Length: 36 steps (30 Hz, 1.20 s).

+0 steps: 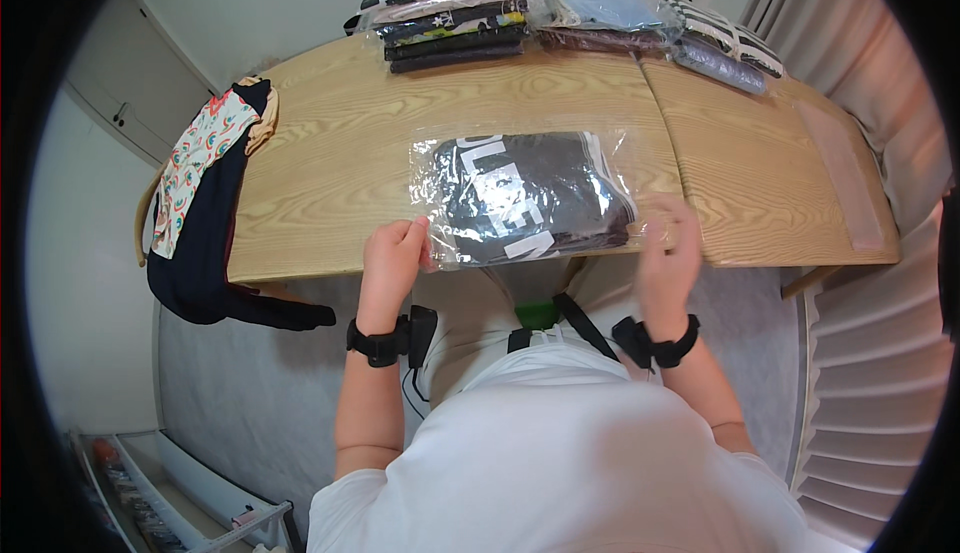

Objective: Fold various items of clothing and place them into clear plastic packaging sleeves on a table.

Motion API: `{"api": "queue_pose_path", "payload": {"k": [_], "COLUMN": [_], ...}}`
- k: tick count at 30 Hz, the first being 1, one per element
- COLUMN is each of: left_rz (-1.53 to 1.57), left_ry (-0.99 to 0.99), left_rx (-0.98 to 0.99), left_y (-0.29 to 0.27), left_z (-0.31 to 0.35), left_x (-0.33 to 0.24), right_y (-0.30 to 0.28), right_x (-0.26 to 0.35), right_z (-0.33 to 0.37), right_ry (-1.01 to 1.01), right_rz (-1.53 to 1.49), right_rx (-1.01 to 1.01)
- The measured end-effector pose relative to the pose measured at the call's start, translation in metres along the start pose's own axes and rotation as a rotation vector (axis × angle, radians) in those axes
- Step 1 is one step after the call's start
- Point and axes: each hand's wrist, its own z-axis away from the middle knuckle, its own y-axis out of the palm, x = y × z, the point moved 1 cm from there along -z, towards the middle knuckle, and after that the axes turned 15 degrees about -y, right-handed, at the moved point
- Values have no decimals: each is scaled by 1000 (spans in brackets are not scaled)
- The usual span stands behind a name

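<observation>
A folded dark grey garment with white lettering (pixel 545 193) lies in a clear plastic bag (pixel 424 168) at the table's near edge. My left hand (pixel 393 256) is closed on the bag's lower left edge, thumb uppermost. Just beyond the bag's right end is my right hand (pixel 668 265), its fingers raised, slightly bent and a little blurred. They look apart, with nothing visible in them. Each wrist wears a black strap with a small black box.
Bagged folded clothes form a tall stack (pixel 450 23) at the back, with lower piles (pixel 605 13) to its right. Loose clothes (pixel 215 173) hang over the wooden table's (pixel 330 173) left end. A wheeled-looking grey bin (pixel 170 483) stands lower left; a curtain (pixel 865 383) hangs right.
</observation>
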Motion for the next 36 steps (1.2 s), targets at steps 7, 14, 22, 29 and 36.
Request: {"api": "queue_pose_path", "payload": {"k": [7,14,22,29,36], "left_rz": [-41,-512,-1143,-1124,-1142], "left_ry": [49,901,1060,926,905], "left_rx": [-75,214,124,253,293], "left_y": [0,31,52,57,61], "left_z": [7,24,-16,-22,-26], "left_x": [-18,-88,-61,-60,-60], "right_y": [56,63,64,69,73], "right_x": [24,14,-8,-18,-22], "right_z": [-28,-35,-41,-43,-45], "right_ry": [-454,-447,-640,-567,-539], "right_rz": [285,304,305,245,227], "right_rx": [484,561,795,914,962]}}
